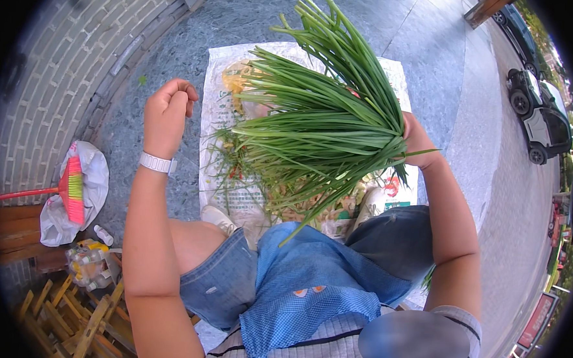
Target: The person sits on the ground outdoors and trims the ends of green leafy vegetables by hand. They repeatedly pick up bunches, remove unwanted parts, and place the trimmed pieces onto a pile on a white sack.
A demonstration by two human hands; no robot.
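A large bunch of green garlic chives [342, 110] fans out over the sheet in front of me. My right hand [417, 140] grips it at the gathered end, and the long leaves spread up and to the left. One side of the bunch droops toward my lap. My left hand [169, 111] is raised apart from the chives, left of the sheet, with its fingers curled in; nothing shows sticking out of them. A pale watch [158, 162] is on that wrist. Under the bunch, loose green trimmings [235, 160] lie scattered on a white printed sheet [215, 120].
A yellowish plastic bag [235, 76] lies on the sheet. At left are a red broom [72, 190] on a white plastic bag [99, 166], a small white bottle [103, 235] and wooden slats [91, 321]. A brick wall [52, 76] rises behind. Parked cars [539, 118] stand at right.
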